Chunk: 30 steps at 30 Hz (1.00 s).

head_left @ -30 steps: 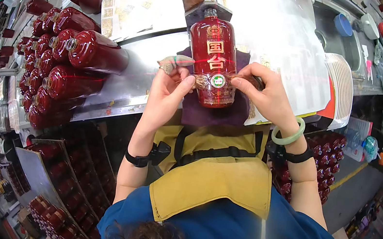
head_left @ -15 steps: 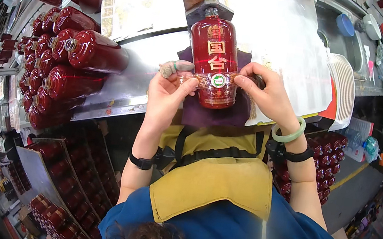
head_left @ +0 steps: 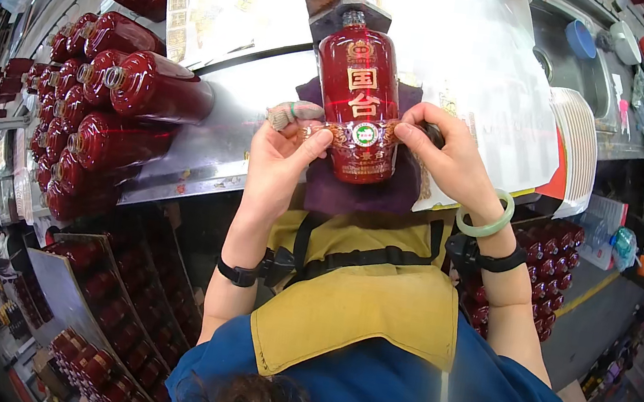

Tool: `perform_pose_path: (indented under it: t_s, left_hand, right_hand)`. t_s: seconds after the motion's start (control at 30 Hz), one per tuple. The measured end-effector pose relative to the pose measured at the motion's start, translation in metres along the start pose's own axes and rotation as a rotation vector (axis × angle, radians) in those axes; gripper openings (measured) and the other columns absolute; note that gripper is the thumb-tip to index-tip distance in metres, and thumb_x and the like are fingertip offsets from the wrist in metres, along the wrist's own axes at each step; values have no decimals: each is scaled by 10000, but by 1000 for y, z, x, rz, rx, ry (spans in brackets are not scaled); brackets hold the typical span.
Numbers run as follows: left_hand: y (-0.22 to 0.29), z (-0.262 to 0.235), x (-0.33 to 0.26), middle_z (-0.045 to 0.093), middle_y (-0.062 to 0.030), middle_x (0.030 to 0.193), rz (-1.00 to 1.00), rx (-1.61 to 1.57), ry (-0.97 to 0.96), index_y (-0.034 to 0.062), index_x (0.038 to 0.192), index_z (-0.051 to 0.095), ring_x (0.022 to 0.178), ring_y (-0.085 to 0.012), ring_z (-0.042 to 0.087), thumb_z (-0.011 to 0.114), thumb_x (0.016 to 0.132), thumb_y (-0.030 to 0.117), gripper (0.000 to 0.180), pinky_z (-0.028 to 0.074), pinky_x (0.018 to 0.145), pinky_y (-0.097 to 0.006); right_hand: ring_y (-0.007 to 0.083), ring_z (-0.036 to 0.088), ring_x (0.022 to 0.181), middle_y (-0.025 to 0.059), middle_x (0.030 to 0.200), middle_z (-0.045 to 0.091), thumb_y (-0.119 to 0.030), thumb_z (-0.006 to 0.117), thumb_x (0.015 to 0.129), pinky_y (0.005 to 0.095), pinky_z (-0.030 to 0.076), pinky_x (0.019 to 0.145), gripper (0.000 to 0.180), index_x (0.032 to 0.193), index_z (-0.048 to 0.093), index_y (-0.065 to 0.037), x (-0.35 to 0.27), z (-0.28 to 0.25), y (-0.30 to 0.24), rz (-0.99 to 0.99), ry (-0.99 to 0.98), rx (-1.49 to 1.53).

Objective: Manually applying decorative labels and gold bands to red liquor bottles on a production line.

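Observation:
A dark red glass bottle with gold lettering lies on a purple cloth in front of me, its neck pointing away. Across its lower part runs a thin transparent label strip with gold patterning and a round green-and-white mark. My left hand pinches the strip's left end between thumb and a forefinger wrapped in a pale finger cover. At the other end, my right hand pinches the strip by the bottle's right side. A small dark object sits within my right hand's curled fingers; its kind is hidden.
Stacked red bottles fill the table's left side. A metal bracket stands beyond the bottle's neck. Sheets of gold-printed labels lie at the back left, white sheets at the right. A sink holds a blue bowl.
Both hands stay at the strip's ends, almost unmoved. At the upper left, two loose bottles have shifted position, and the one that was blurred now shows sharply.

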<state>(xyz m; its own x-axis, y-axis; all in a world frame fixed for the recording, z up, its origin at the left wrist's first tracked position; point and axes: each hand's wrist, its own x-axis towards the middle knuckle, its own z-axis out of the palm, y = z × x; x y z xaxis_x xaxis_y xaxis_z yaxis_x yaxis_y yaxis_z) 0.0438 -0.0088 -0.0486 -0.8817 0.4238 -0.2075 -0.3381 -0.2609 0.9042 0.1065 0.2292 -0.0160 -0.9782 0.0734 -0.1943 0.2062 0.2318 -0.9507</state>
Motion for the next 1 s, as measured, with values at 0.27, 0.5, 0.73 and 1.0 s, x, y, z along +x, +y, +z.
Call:
perform_pose_path:
  t_s: [0.27, 0.5, 0.73, 1.0]
  left_hand:
    - [0, 1, 1, 650, -31, 1007, -8, -7, 25, 11, 1204, 604, 908, -96, 625, 711, 945, 26, 281, 526, 785, -253]
    - [-3, 1, 0, 675, -38, 1033, 33, 8, 8, 28, 1226, 601, 913, -98, 627, 676, 979, 60, 260, 492, 779, -251]
    - [-5, 1, -1, 666, -37, 1025, 37, -5, 15, 27, 1227, 597, 910, -98, 625, 663, 984, 45, 252, 490, 780, -252]
    - [-3, 4, -2, 668, -44, 1037, 42, 3, 27, 27, 1229, 587, 904, -97, 618, 665, 984, 49, 259, 487, 782, -252]
  right_hand:
    - [55, 469, 671, -24, 735, 578, -218, 673, 988, 261, 407, 615, 212, 944, 665, -10, 0, 0, -1, -2, -3, -2]
    - [65, 495, 698, -5, 759, 603, -216, 669, 990, 267, 426, 638, 220, 935, 662, -3, 1, 1, 4, -3, -1, 0]
    - [68, 500, 700, -1, 757, 610, -215, 670, 989, 266, 428, 638, 221, 941, 666, 1, 1, 1, 3, -24, 10, 3]
    - [71, 505, 706, -1, 765, 616, -223, 673, 987, 274, 425, 640, 223, 945, 668, -4, 2, -1, 4, -14, 3, -21]
